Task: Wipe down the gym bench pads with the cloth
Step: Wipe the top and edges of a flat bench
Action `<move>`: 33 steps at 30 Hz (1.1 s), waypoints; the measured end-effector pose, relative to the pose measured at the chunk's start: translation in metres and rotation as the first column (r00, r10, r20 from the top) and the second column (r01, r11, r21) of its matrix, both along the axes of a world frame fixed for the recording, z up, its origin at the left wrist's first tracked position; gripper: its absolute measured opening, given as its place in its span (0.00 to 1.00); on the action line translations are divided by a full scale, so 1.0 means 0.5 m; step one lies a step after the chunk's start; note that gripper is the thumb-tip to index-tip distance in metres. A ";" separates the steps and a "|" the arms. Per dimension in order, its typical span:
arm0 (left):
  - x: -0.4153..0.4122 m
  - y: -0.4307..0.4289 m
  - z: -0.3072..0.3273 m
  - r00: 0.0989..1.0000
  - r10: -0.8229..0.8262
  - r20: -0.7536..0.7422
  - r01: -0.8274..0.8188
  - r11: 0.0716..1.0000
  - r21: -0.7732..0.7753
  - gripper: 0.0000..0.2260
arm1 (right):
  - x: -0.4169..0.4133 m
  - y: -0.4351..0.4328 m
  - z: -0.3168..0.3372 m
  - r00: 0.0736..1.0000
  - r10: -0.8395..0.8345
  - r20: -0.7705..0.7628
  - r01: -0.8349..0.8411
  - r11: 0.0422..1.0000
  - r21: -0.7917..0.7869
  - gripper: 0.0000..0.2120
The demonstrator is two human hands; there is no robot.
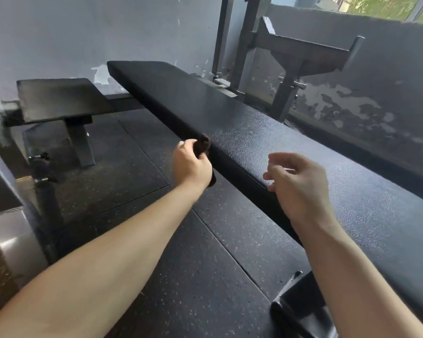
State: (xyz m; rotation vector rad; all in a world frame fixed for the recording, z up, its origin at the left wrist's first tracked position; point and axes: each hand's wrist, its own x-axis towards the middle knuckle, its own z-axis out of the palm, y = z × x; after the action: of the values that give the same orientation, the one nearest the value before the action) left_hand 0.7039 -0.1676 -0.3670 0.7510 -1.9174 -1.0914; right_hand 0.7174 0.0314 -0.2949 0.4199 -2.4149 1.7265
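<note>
Most of the cloth (204,144) is buried in the left hand (191,167), whose fingers curl round it. Only a dark wad shows above the fist and a tail below the wrist (its full shape cannot be made out). It sits at the near edge of the pad (230,113), which is black, pebbled and long. To the right of that hand, the right hand (300,189) hovers over the pad, fingers loosely spread, holding nothing.
</note>
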 end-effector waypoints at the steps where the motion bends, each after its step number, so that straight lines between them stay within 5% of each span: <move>1: 0.011 0.021 -0.007 0.999 -0.043 -0.025 0.042 0.998 -0.051 0.10 | 0.002 -0.006 -0.001 1.000 0.011 -0.007 -0.011 1.000 0.001 0.12; 7: 0.060 0.078 -0.024 0.958 -0.286 -0.019 0.269 0.920 -0.284 0.10 | 0.001 -0.026 -0.002 1.000 0.024 -0.019 -0.023 1.000 0.010 0.13; 16: -0.018 -0.053 0.017 1.000 0.020 -0.011 -0.019 0.997 0.075 0.07 | -0.007 0.025 0.018 0.999 0.021 -0.042 -0.023 0.998 -0.058 0.14; 20: -0.005 0.009 0.009 0.997 0.070 -0.014 -0.069 0.997 0.034 0.10 | -0.007 0.044 0.031 0.999 0.025 -0.035 -0.029 0.991 -0.134 0.14; 29: 0.075 0.130 -0.014 0.971 -0.235 -0.045 0.223 0.956 -0.192 0.08 | 0.006 0.009 0.033 0.995 0.087 -0.054 -0.096 0.977 -0.188 0.13; 33: 0.036 0.042 0.028 0.998 -0.060 -0.011 0.060 0.998 -0.023 0.07 | 0.011 0.024 0.036 0.995 0.099 -0.030 -0.103 0.976 -0.190 0.13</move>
State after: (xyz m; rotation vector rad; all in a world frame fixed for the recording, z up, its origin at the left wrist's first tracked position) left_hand 0.7217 -0.1466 -0.3532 0.6773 -1.9499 -1.1066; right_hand 0.7230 0.0433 -0.2771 0.5401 -2.2211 1.9645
